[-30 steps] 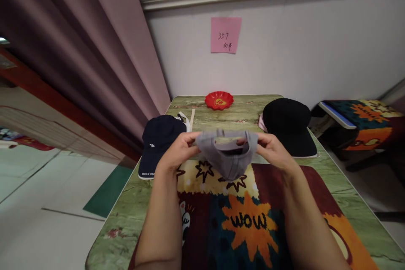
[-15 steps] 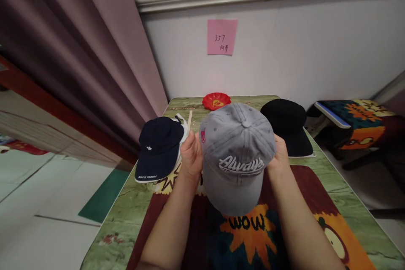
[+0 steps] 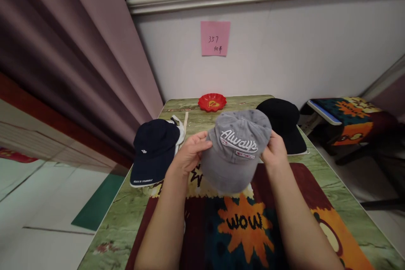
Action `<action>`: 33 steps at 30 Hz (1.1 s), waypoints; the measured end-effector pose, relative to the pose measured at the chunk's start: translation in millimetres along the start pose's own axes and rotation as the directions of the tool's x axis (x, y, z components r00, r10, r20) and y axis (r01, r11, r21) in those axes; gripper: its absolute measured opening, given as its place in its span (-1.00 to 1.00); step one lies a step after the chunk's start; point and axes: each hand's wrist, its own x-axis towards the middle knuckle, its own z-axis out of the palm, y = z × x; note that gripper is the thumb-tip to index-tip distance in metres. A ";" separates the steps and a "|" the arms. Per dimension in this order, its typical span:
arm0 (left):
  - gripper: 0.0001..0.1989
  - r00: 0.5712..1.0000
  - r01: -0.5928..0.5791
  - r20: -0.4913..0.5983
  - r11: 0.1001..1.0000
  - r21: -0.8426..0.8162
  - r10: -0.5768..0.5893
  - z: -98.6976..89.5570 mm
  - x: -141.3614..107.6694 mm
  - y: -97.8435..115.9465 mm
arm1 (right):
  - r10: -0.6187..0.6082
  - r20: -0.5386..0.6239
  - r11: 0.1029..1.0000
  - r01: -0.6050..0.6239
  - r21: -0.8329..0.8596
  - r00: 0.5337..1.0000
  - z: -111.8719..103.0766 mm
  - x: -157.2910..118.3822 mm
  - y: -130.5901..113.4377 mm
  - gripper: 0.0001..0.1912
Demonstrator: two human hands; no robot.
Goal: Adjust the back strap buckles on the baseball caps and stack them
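Observation:
Between my two hands hangs a grey baseball cap with white "Always" lettering, its brim pointing down toward me. My left hand pinches the cap's left edge, thumb in front. On the opposite edge my right hand grips it, most fingers tucked behind the cloth. A navy cap lies on the table to the left, its brim facing me, with something white behind it. To the right rests a black cap, partly covered by the grey cap and my right hand.
Under the caps is a green marble-patterned table with a colourful "WOW" mat. A red scalloped dish stands near the wall. A pink note is stuck above it. Another table stands at right, a curtain at left.
The grey cap has tipped back, so its front lettering faces me more and less of the crown's top shows. My left hand's grip has shifted, its thumb lying on the cap's edge.

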 end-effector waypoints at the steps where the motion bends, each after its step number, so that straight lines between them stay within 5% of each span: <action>1: -0.53 0.998 -0.045 -0.043 0.999 -0.022 0.044 0.5 1.4 0.3 | 0.015 -0.038 1.000 -0.014 0.024 0.999 4.7 -2.4 0.8 -0.81; 4: -0.58 0.951 -0.209 -0.247 0.976 -0.068 0.186 1.4 8.7 -0.2 | 0.119 -0.063 0.992 -0.116 0.048 0.991 22.6 -14.8 2.4 -0.71; 8: -0.73 0.838 -0.376 -0.472 0.917 -0.135 0.274 4.0 18.1 -2.6 | 0.262 0.119 0.960 -0.247 -0.130 0.958 42.7 -32.5 2.4 -0.59; 11: -0.73 0.867 -0.348 -0.423 0.927 -0.139 0.262 8.4 19.5 -5.3 | 0.259 0.138 0.959 -0.238 -0.154 0.956 48.6 -36.9 3.5 -0.60; 15: -0.74 0.944 -0.151 -0.303 0.988 -0.037 0.132 11.2 16.4 -8.6 | 0.138 0.048 0.984 -0.131 -0.122 0.989 44.9 -32.1 3.7 -0.60; 20: -0.60 0.960 -0.062 -0.259 0.983 0.174 0.106 11.2 12.6 -7.7 | -0.172 -0.030 0.973 0.165 -0.162 0.985 26.5 -20.7 -14.7 -0.64; 25: -0.58 0.975 -0.053 -0.194 0.957 0.285 0.111 13.7 10.7 -6.3 | -0.395 -0.290 0.918 0.390 -0.076 0.872 -27.6 0.2 -42.1 -0.67; 28: -0.62 0.979 -0.056 -0.165 0.940 0.335 0.117 15.5 10.8 -7.7 | -0.338 -0.588 0.941 0.262 -0.214 0.734 -72.2 13.3 -44.5 -0.65; 33: -0.65 0.986 -0.053 -0.126 0.921 0.387 0.110 18.6 10.8 -9.2 | -0.316 -0.745 0.948 0.167 -0.271 0.588 -115.6 26.5 -28.4 -0.74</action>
